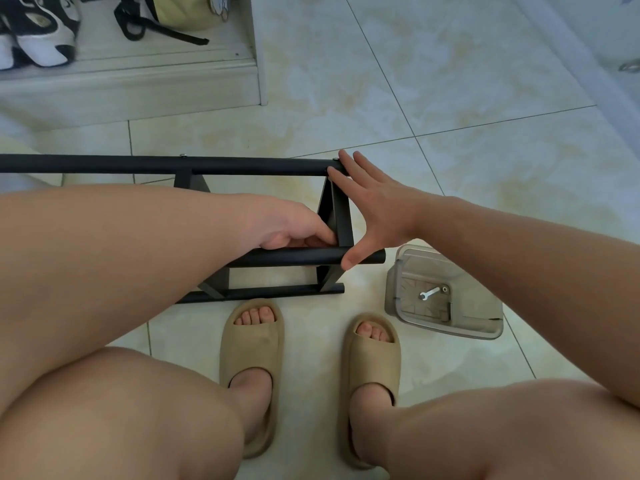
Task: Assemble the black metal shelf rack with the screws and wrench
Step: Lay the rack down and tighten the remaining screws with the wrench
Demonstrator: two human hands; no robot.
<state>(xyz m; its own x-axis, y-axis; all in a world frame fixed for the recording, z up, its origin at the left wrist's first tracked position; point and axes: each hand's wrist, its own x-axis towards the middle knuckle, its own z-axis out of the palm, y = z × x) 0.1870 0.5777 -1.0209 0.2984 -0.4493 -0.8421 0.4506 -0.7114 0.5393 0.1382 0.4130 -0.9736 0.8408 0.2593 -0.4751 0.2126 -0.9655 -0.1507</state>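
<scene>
In the head view, the black metal shelf rack [242,165] lies on its side on the tiled floor [450,81], just beyond the person's feet and between the two forearms. Its far tube runs from the left edge of the view to the right hand. A nearer tube sits under both hands, and a third tube rests on the floor just in front of the toes. A small screw head [183,154] shows on top of the far tube.

A clear plastic container [412,299] stands on the floor just right of the rack's end, under the right forearm. Inside it lie a small silver wrench [429,293] and, touching the wrench's far end, a small metal piece [445,289] too small to identify.

The left hand [287,226] has its fingers curled round the nearer tube, close to the upright bracket, and grips it. The right hand [374,209] is spread wide with straight fingers. Its fingertips rest on the end of the far tube, its thumb presses on the end of the nearer tube, and it grasps nothing.

Both feet wear tan slides [252,368]. At the floor's far-left corner a low wooden shelf [138,81] carries black-and-white sneakers [38,32] and a bag [173,12].
</scene>
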